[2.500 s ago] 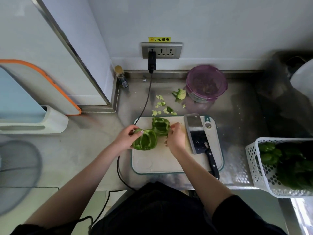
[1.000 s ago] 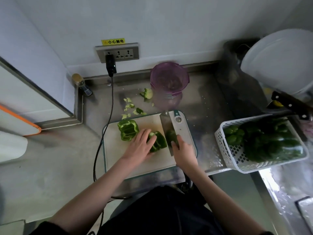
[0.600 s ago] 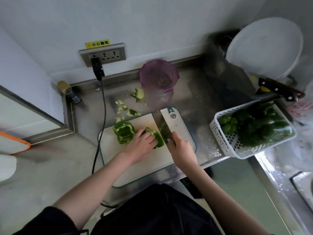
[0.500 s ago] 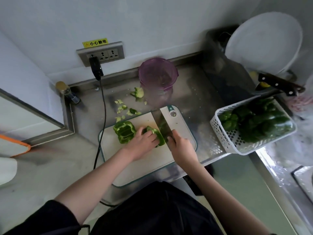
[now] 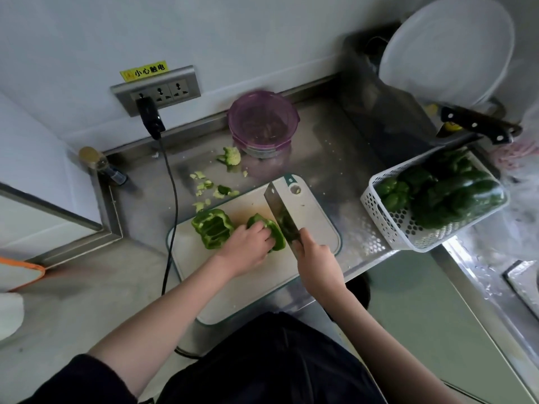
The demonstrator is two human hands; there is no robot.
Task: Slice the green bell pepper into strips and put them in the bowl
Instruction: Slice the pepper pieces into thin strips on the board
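Two green bell pepper halves lie on the white cutting board (image 5: 256, 284). My left hand (image 5: 248, 246) presses the right half (image 5: 275, 231) down, curled fingers on top of it. The other half (image 5: 213, 230) lies free to the left, cut side up. My right hand (image 5: 316, 258) grips the handle of a cleaver (image 5: 281, 214), whose blade stands on edge right against the right side of the held half. The purple bowl (image 5: 262, 123) stands behind the board near the wall.
Pepper core and scraps (image 5: 230, 157) lie on the steel counter between board and bowl. A white basket (image 5: 388, 220) of whole green peppers stands right. A black cable (image 5: 172, 199) runs down from the wall socket past the board's left edge. Another knife (image 5: 478, 126) lies at back right.
My right hand picked up the cleaver from the board and set its blade against the pepper half. My left hand moved from the two halves onto the right half. The view swung right.
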